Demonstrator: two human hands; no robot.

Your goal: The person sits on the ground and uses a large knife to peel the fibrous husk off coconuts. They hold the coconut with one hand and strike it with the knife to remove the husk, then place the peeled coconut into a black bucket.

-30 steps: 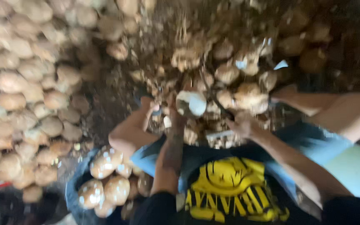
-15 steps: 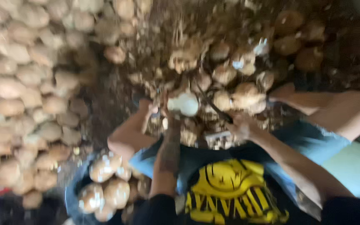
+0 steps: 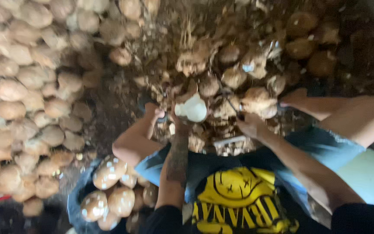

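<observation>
Nearest, low on the left side: a dark tub point(image 3: 76, 203) filled with peeled, pale-spotted nuts point(image 3: 109, 173), just beside the left knee.

Above the lap, the left hand point(image 3: 180, 126), closed from below around a partly peeled coconut point(image 3: 191, 108). White flesh turned toward the camera, brown husk at its far edge. Held up between the two knees, apart from the ground.

To the right of it and near, the right hand point(image 3: 251, 125), fingers folded tight on a thin dark tool, probably a knife point(image 3: 232, 106). Blurred, so exact shape hard to tell. Slanted from the right hand up and to the left, with the tip toward the right flank of the coconut. Close to it; touching or not, cannot tell.

So: coconut to the left of the right hand and a little farther out, with the left hand directly under it. Roundish, no clear long axis to see.

Beyond both hands, a heap of brown husk pieces point(image 3: 221, 65). Farther on the left, a large pile of peeled coconuts point(image 3: 22, 86). At the far right, some darker unpeeled ones point(image 3: 299, 47).
</observation>
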